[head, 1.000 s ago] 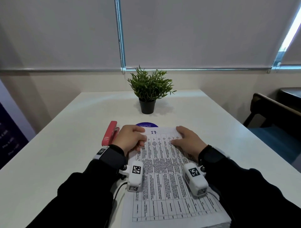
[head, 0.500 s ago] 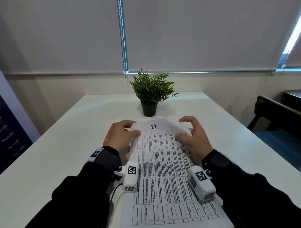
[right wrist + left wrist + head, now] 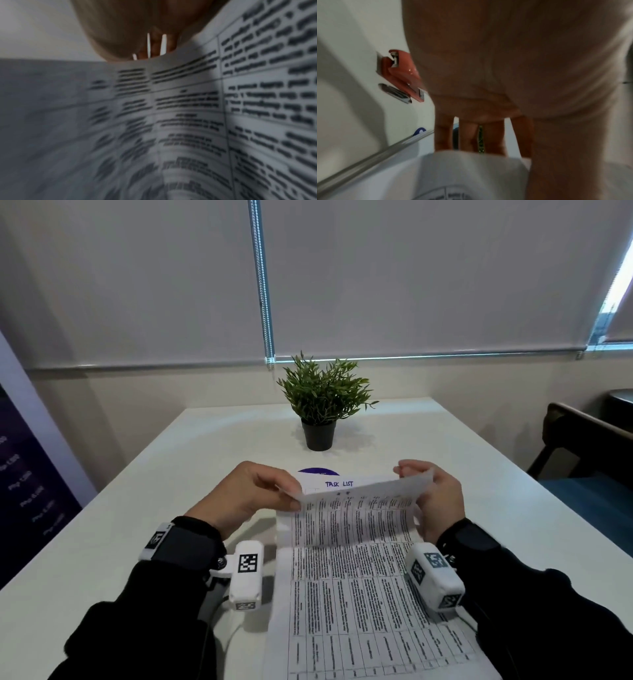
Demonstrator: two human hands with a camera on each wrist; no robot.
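Left hand: the left hand (image 3: pixel 246 498) pinches the far left corner of the top sheet (image 3: pixel 356 518), thumb on top and fingers tucked beneath.
Right hand: the right hand (image 3: pixel 435 501) has the far right corner, fingers curled round the paper's edge.
Top sheet: its far edge is up off the stack between both hands and the page bows. The near half lies flat on the pile at the table's near edge.
Head view only: under the raised edge you can read the heading of the next page (image 3: pixel 339 483), "TASK LIST". A purple disc (image 3: pixel 317 471) peeks out just beyond it.
Left wrist view only: there's the red stapler (image 3: pixel 402 75), lying on the table just beside the hand. From the head camera the hand hides it. The fingers (image 3: pixel 494 135) run straight down behind the paper's edge.
Right wrist view only: printed table rows fill the frame, blurred. The fingers (image 3: pixel 155 44) show only as a sliver above the page, so the grip itself can't be read here.
Table: a white table (image 3: pixel 171 474), with a small potted plant (image 3: pixel 323 398) in a black pot standing well beyond the papers.
Room: pale roller blinds (image 3: pixel 411 275) are drawn across the window. A dark chair (image 3: pixel 582 446) sits at the right and a dark banner (image 3: pixel 24 474) at the left.
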